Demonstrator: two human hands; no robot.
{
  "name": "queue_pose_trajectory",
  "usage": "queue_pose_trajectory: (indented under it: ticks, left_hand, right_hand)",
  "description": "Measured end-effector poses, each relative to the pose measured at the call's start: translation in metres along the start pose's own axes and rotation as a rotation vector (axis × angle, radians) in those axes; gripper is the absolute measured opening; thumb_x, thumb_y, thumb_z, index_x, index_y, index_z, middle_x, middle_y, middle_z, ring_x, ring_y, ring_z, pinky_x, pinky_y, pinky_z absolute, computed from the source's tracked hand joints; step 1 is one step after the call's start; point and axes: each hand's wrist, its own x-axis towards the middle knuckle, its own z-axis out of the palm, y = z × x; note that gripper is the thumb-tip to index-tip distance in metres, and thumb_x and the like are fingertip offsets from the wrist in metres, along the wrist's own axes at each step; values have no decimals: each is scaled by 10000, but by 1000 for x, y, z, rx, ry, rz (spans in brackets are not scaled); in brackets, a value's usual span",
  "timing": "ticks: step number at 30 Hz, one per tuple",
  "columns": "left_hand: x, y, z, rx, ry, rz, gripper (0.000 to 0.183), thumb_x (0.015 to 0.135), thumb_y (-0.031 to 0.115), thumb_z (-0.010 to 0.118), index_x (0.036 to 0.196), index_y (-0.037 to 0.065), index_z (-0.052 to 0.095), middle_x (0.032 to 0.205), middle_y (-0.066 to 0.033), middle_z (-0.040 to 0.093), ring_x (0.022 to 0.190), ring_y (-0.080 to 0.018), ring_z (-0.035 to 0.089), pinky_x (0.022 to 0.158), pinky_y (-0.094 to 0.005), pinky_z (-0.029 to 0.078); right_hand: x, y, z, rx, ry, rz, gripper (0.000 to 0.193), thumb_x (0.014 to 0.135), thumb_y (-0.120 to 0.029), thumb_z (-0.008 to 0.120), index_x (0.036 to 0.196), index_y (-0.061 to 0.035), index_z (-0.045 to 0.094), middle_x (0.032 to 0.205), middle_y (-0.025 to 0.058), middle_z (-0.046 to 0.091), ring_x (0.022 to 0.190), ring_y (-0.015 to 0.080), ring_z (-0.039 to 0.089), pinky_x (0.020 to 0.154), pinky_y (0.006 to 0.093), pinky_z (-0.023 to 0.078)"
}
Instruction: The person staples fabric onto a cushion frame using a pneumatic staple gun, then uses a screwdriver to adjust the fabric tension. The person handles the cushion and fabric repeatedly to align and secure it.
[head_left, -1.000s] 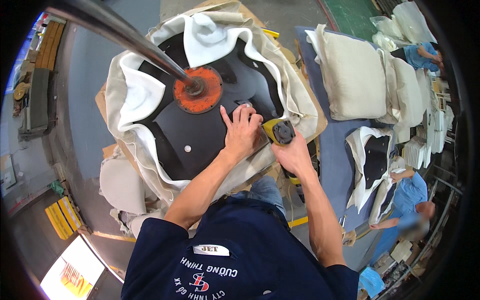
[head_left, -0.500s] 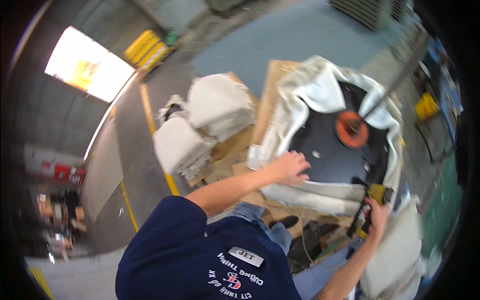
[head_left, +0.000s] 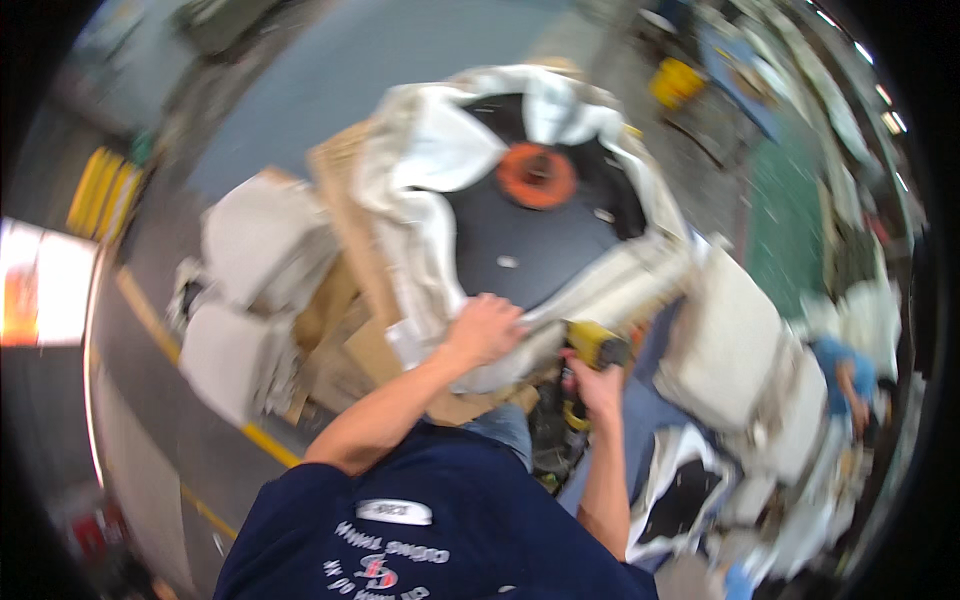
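Observation:
In front of me a padded piece of upholstery (head_left: 630,270) lies with its black underside up, its pale fabric cover folded around the rim. White flaps of lining (head_left: 455,150) stick up at its far left. An orange disc (head_left: 537,176) with a dark centre sits on the black panel (head_left: 520,255). My left hand (head_left: 485,328) rests on the near edge of the cover, fingers laid over it and slightly blurred. At the near right corner my right hand (head_left: 598,388) grips a yellow-and-black power tool (head_left: 597,345); its exact kind is unclear.
Stacks of pale cushions (head_left: 265,240) stand on cardboard at the left. More pale cushions (head_left: 725,340) lie at the right, near a white-rimmed black panel (head_left: 685,495). A person in blue (head_left: 845,375) is at the far right. A yellow object (head_left: 676,83) stands at the back.
My view has swung to the right, so the upholstery appears further left. My right hand and the power tool have come closer to my left hand, which stays at the near edge.

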Motion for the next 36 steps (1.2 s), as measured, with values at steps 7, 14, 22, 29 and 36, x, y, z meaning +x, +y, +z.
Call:
queue_pose_trajectory:
  ticks: [7,14,22,29,36]
  left_hand:
    - [34,20,-2,136,-88,107,324,840,416,710,893,105,638,871,-80,578,878,-285,558,756,-435,402]
    - [44,-8,8,35,-94,183,220,827,308,746,840,118,636,1019,-97,504,1009,-294,470,827,-458,343]
    - [44,-23,23,-73,39,105,151,803,235,745,839,131,642,1149,-139,466,1182,-354,399,967,-553,293]
    - [46,-25,23,-42,25,34,184,827,225,719,897,84,624,1179,-143,473,1263,-383,375,1138,-667,185]
    - [47,-28,24,16,-7,30,255,853,242,712,999,73,589,1175,-125,473,1293,-373,368,1145,-676,193]
  right_hand:
    - [-12,-8,12,118,79,26,306,839,-12,627,1143,13,651,932,68,719,553,124,607,523,281,527]
    - [-10,-10,20,166,61,63,304,828,3,630,1130,23,654,929,66,717,552,122,603,523,277,511]
    - [9,-54,36,-13,-43,182,357,812,2,633,1168,32,629,963,79,707,580,134,614,546,293,519]
    - [23,-79,53,-171,-88,125,576,785,-20,633,1357,-36,565,977,136,713,680,185,681,657,330,560]
    - [26,-69,58,-276,-63,-3,656,768,-45,655,1412,-73,530,1067,241,719,1039,363,703,921,378,527]
